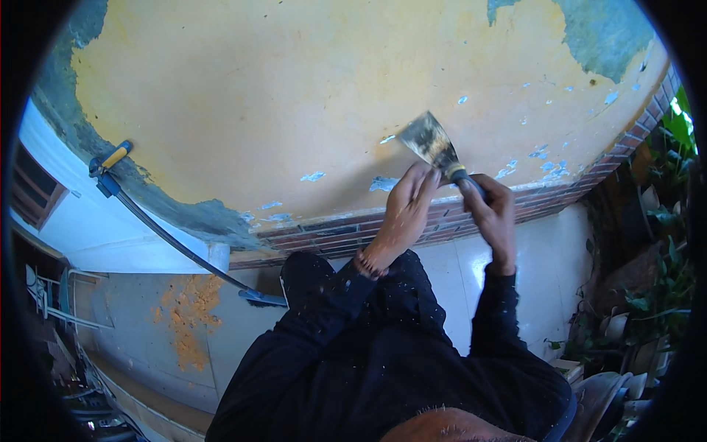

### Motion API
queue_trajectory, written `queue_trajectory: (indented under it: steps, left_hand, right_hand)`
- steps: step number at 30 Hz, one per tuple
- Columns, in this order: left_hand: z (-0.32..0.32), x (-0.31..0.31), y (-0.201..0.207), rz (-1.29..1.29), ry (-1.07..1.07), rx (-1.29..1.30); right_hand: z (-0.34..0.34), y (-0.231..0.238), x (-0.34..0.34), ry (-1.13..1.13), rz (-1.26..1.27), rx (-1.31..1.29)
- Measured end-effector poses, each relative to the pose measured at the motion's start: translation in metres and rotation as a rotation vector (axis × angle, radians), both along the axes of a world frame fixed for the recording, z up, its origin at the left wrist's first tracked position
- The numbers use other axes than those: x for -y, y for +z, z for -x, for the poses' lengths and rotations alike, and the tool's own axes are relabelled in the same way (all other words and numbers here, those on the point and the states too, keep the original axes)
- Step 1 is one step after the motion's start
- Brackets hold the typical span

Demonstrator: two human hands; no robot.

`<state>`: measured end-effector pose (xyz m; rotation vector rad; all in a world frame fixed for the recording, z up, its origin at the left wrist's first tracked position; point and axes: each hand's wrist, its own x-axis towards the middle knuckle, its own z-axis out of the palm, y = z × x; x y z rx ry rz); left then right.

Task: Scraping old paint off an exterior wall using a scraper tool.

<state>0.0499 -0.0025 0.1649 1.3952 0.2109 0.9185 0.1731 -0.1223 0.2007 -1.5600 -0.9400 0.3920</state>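
A paint scraper with a wide, stained metal blade and a dark handle is held up against the yellow wall. My right hand wraps around its handle. Closed fingers of my left hand, which has a bracelet at the wrist, grip the scraper at its neck, just below the blade. One corner of the blade meets the wall beside a small chipped patch. Several pale blue chipped patches show low on the wall, and larger grey-green bare areas lie along its edges.
A long dark-handled tool with a yellow grip leans at the left, its flat foot by my leg. Orange debris is scattered over the tiled floor. Brick trim runs along the wall's base. Potted plants stand on the right.
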Motion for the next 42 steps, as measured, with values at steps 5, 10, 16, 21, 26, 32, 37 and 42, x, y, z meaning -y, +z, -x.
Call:
queue_trajectory:
  steps: [5, 10, 16, 21, 26, 32, 37, 42]
  left_hand:
    - [0.036, -0.004, -0.051, 0.346, 0.091, -0.137]
    - [0.064, -0.002, -0.02, 0.083, 0.08, -0.287]
    - [0.089, -0.002, 0.039, -0.95, 0.771, -0.156]
    - [0.1, -0.026, 0.064, -0.621, 0.39, -0.337]
    - [0.096, -0.071, 0.099, -0.193, 0.206, 0.399]
    - [0.075, -0.064, 0.119, -0.318, 0.225, 0.538]
    - [0.056, -0.059, 0.12, -0.328, 0.211, 0.694]
    - [0.035, -0.057, 0.09, -0.307, 0.253, 0.507]
  right_hand:
    - [-0.022, 0.044, 0.01, -0.026, 0.006, 0.405]
    - [0.009, 0.065, -0.039, 0.096, 0.19, 0.885]
    - [0.039, 0.112, -0.032, 0.357, 0.449, 1.176]
    - [0.06, 0.146, -0.042, 0.512, 0.098, 0.938]
    - [-0.035, 0.215, -0.067, -0.267, -0.74, 1.483]
    - [-0.056, 0.227, -0.113, -0.4, -0.642, 1.841]
    - [-0.073, 0.222, -0.114, -0.361, -0.714, 1.878]
    - [-0.068, 0.223, -0.114, -0.339, -0.791, 1.838]
